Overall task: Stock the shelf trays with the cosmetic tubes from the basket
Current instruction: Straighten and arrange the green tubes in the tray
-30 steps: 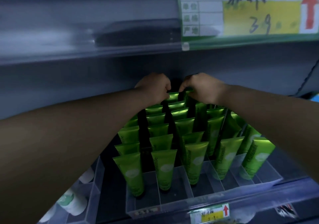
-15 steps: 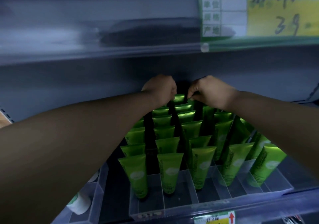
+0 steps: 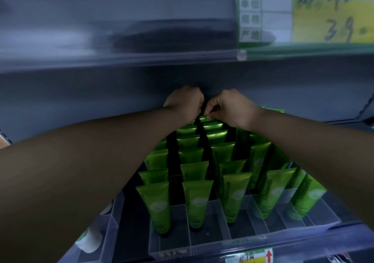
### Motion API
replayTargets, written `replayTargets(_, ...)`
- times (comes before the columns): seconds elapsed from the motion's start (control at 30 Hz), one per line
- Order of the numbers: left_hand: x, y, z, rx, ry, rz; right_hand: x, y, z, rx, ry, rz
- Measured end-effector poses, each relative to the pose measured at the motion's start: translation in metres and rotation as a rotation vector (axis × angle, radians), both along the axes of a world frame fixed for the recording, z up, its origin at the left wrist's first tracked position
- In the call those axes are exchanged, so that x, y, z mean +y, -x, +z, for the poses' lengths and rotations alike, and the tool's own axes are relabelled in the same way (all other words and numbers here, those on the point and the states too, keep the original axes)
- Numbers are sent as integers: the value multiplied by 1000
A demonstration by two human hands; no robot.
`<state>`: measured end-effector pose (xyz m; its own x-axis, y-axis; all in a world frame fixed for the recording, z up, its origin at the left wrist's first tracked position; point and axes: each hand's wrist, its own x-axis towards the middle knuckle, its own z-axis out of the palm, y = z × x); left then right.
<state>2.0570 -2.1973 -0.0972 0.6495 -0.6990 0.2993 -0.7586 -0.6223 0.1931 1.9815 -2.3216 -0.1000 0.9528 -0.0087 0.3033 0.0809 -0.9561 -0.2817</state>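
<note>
Several green cosmetic tubes [image 3: 197, 204] stand cap-down in rows inside a clear divided shelf tray [image 3: 204, 240]. Both arms reach deep to the back of the tray. My right hand [image 3: 232, 107] pinches the flat top edge of the rearmost tube [image 3: 204, 118] in a middle row. My left hand [image 3: 185, 103] is curled right beside it, knuckles toward me; what its fingers hold is hidden. The basket is out of view.
The upper shelf edge [image 3: 121, 60] hangs low over the hands, with a green and yellow price label [image 3: 303, 13] at its right. A second clear tray with white round containers [image 3: 91, 240] sits at lower left. A small price tag [image 3: 251, 257] marks the shelf front.
The view has drifted slightly, shifting everything right and down. Both hands stay at the tray's back; the right thumb and finger now pinch the rear tube's top edge more plainly.
</note>
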Motion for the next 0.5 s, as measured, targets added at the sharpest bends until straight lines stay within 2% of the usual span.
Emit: replayTargets(0.5, -2, -3, -6, 19, 10, 20, 0, 2, -7, 27, -96, -44)
